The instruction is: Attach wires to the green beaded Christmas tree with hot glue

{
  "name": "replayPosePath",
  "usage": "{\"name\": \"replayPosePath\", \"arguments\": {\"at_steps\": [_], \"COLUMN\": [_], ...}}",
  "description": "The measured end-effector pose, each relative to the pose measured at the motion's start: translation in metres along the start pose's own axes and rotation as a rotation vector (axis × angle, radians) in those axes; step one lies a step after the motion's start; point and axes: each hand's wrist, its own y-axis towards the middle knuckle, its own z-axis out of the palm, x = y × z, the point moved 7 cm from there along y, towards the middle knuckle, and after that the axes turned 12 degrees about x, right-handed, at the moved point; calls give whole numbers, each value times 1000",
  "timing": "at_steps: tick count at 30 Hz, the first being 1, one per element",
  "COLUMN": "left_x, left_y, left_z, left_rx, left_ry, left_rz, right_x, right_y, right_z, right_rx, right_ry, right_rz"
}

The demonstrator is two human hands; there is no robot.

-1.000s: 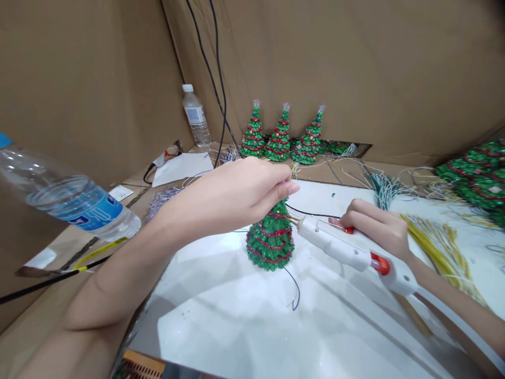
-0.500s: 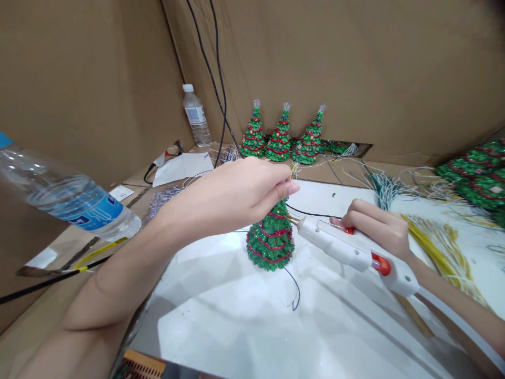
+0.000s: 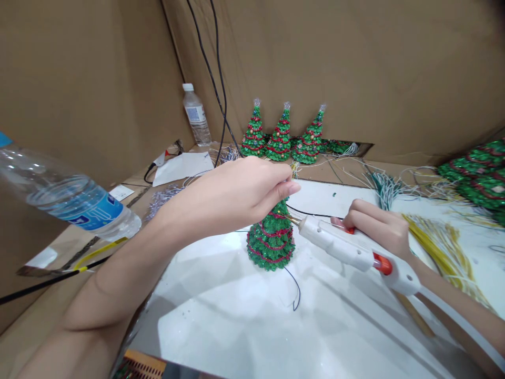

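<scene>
A small green Christmas tree (image 3: 271, 245) with red garland stands upright on the white board (image 3: 236, 321). My left hand (image 3: 252, 187) is closed around its top, which the fingers hide. In my right hand (image 3: 376, 226) is a white glue gun (image 3: 339, 242) with a red trigger, its metal nozzle pointing left at the tree's upper right side. The nozzle tip is at or very near the red garland; I cannot tell if they touch. A thin dark wire (image 3: 298, 295) curls out from below the tree's base.
Three decorated trees (image 3: 283, 131) stand along the cardboard wall at the back. Yellow and white wires (image 3: 445, 252) and a green bundle (image 3: 386, 192) lie at right. Water bottles stand at left, one near (image 3: 94, 205) and one far (image 3: 197, 118). Larger green trees (image 3: 481, 176) sit far right.
Almost nothing differs. Both hands, the tree and the glue gun hold nearly the same places, with the glue gun shifted very slightly to the right.
</scene>
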Motion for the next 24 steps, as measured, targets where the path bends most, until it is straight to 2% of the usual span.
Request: {"name": "replayPosePath", "arguments": {"at_steps": [24], "left_x": [-1], "left_y": [0], "left_z": [-1], "left_rx": [-2], "left_ry": [16], "left_rz": [-6], "right_x": [-5], "right_y": [-3], "right_z": [3], "right_rx": [4], "right_ry": [6], "right_rz": [21]}}
